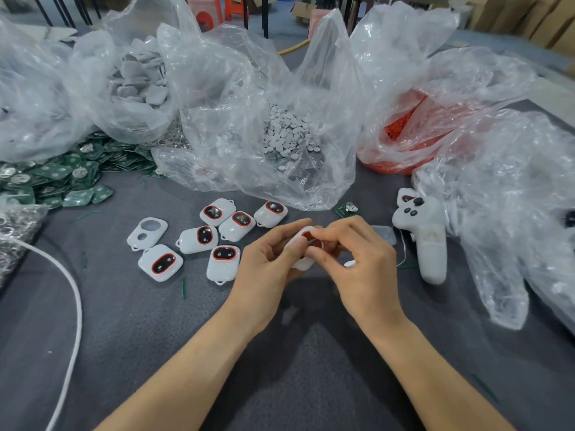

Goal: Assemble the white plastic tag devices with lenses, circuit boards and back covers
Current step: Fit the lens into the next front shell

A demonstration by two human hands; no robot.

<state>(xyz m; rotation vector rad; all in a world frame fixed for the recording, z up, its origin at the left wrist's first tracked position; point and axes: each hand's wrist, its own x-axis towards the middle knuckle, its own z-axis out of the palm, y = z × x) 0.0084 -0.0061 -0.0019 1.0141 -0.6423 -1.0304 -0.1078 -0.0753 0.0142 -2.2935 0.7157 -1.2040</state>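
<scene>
Both hands meet over the grey table's middle around one white tag shell (302, 262). My left hand (270, 265) cups the shell from the left. My right hand (357, 259) pinches a red-rimmed lens piece (306, 234) at the shell's top. Left of the hands lie several white tags with red-ringed dark lenses (222, 262). An empty front shell with two holes (147, 233) lies further left. A single green circuit board (347, 209) rests just beyond my right hand. A clear cover piece (383, 234) lies by my right wrist.
Clear plastic bags line the back: white covers (141, 85), small white discs (287, 133), red parts (404, 126). A heap of green circuit boards (56, 178) is at the left. A white handheld controller (424, 234) lies right. A white cable (73, 293) curves at the left.
</scene>
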